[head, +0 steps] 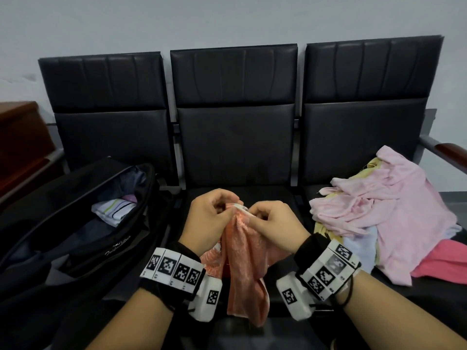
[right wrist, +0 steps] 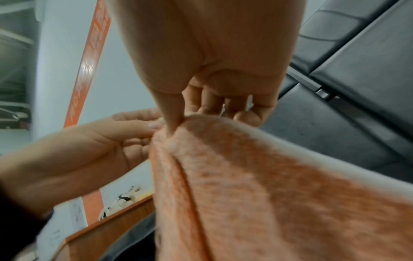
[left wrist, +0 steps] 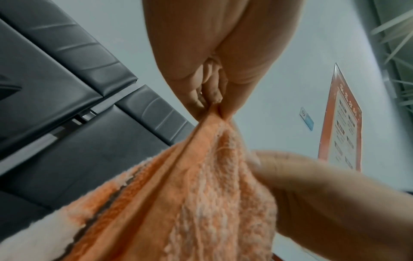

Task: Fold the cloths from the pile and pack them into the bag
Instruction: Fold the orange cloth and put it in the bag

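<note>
I find both hands, left hand (head: 209,218) and right hand (head: 273,223), pinching the top edge of the orange cloth (head: 242,263) over the middle seat (head: 235,147), bag (head: 75,213) left, pile (head: 384,210) right; folding under way, next: find and spread corners

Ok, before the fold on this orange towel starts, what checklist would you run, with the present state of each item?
1. Left hand pinches the orange towel at its top edge: ok.
2. Right hand pinches the same edge: ok.
3. Towel spread flat for folding: not ok, it hangs bunched.
4. Middle seat free behind the towel: ok.
5. Bag unzipped and open: ok.
6. Room left in the bag: cannot tell.
</note>
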Demonstrator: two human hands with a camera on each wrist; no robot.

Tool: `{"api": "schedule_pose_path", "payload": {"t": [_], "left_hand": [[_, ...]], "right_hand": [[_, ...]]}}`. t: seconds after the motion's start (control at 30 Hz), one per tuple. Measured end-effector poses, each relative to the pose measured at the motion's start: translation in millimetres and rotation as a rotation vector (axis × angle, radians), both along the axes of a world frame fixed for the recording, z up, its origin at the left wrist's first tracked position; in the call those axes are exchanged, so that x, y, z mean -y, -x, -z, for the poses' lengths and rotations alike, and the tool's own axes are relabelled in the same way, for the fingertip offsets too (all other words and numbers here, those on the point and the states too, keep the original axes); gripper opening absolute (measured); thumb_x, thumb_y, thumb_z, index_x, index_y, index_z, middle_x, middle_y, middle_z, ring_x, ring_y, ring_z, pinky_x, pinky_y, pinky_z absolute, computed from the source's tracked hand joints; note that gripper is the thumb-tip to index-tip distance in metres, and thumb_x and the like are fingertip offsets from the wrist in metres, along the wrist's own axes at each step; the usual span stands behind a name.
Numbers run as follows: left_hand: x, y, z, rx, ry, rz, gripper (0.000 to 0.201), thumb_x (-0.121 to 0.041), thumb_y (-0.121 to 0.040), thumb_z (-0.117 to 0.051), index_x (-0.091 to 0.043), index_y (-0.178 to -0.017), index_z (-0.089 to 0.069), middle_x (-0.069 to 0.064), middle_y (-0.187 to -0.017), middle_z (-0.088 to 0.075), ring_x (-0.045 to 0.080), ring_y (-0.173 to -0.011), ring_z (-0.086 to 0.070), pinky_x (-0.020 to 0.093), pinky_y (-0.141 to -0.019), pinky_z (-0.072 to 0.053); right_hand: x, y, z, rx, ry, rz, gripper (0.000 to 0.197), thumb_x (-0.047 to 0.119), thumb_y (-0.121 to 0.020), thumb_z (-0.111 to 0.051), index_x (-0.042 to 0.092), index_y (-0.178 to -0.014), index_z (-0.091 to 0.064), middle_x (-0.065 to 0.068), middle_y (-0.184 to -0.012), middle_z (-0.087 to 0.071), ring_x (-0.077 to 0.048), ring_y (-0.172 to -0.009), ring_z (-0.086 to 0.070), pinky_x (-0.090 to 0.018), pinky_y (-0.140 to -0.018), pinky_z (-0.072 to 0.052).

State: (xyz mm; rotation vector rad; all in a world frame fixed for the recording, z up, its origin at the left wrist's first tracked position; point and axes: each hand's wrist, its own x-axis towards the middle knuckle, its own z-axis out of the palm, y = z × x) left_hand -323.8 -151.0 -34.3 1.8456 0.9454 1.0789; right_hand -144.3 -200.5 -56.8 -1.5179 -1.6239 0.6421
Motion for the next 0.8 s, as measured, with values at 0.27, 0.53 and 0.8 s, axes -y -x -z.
{"api": "schedule_pose_path", "payload": {"t": [0.27,0.53,0.8], "left_hand": [[-17,23,-19,0.100,-0.162,-0.119,0.025,0.000,-0.087,-0.065,-0.024,-0.089,-0.072,-0.008,-0.091,-0.074,0.007,-0.087,-0.071,0.017,-0.077,-0.055],[-33,55,-36,0.093,-0.306,-0.243,0.023,0.001,-0.086,-0.062,-0.019,-0.090,-0.070,-0.009,-0.090,-0.074,0.006,-0.085,-0.070,0.015,-0.077,-0.052],[-50,85,-38,-0.041,-0.376,-0.355,0.016,-0.007,-0.086,-0.067,-0.021,-0.092,-0.072,-0.010,-0.086,-0.072,0.007,-0.080,-0.068,0.014,-0.073,-0.053]], "right_hand": [[13,-44,51,0.462,0.262,-0.111,0.042,0.029,-0.077,-0.075,0.018,-0.055,-0.041,0.008,-0.052,-0.043,-0.007,-0.053,-0.041,-0.026,-0.057,-0.033],[23,-72,47,0.806,0.183,-0.111,0.027,0.048,-0.089,-0.062,0.027,-0.101,-0.072,0.009,-0.100,-0.064,-0.012,-0.103,-0.053,-0.032,-0.087,-0.039],[19,-85,-1,0.582,0.014,0.052,0.016,0.015,-0.093,-0.064,0.006,-0.086,-0.075,-0.001,-0.084,-0.047,-0.017,-0.074,-0.050,-0.027,-0.070,-0.038]]}}
